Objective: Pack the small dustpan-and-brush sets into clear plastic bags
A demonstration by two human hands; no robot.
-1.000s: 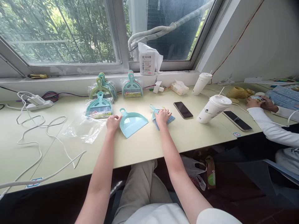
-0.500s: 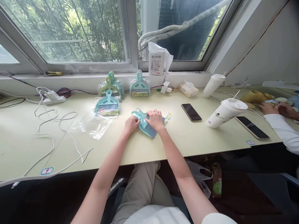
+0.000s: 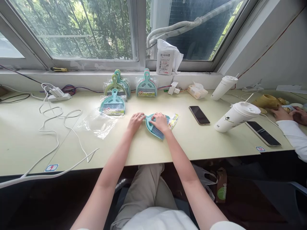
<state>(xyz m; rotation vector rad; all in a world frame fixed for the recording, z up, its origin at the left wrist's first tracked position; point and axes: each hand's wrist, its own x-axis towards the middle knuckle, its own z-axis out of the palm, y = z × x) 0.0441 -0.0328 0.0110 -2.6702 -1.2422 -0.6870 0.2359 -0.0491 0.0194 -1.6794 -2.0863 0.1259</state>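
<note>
A small teal dustpan with a brush (image 3: pixel 154 127) laid on it rests on the pale table (image 3: pixel 192 140) in front of me. My right hand (image 3: pixel 159 122) presses on the brush, fingers curled over it. My left hand (image 3: pixel 135 121) touches the handle end of the set at its left, fingers bent. A printed label card (image 3: pixel 173 121) lies just right of the set. An empty clear plastic bag (image 3: pixel 98 123) lies to the left.
Packaged dustpan sets (image 3: pixel 112 103) (image 3: pixel 146 86) stand near the window sill. A phone (image 3: pixel 199 115), a tilted paper cup (image 3: pixel 236 116), a second cup (image 3: pixel 223 87) and another phone (image 3: pixel 263 133) lie to the right. White cables (image 3: pixel 55 127) sprawl left. Another person's hands (image 3: pixel 287 113) are at far right.
The brush was brought from the right onto the dustpan, and both hands closed in on the joined set. The label card now lies uncovered beside it.
</note>
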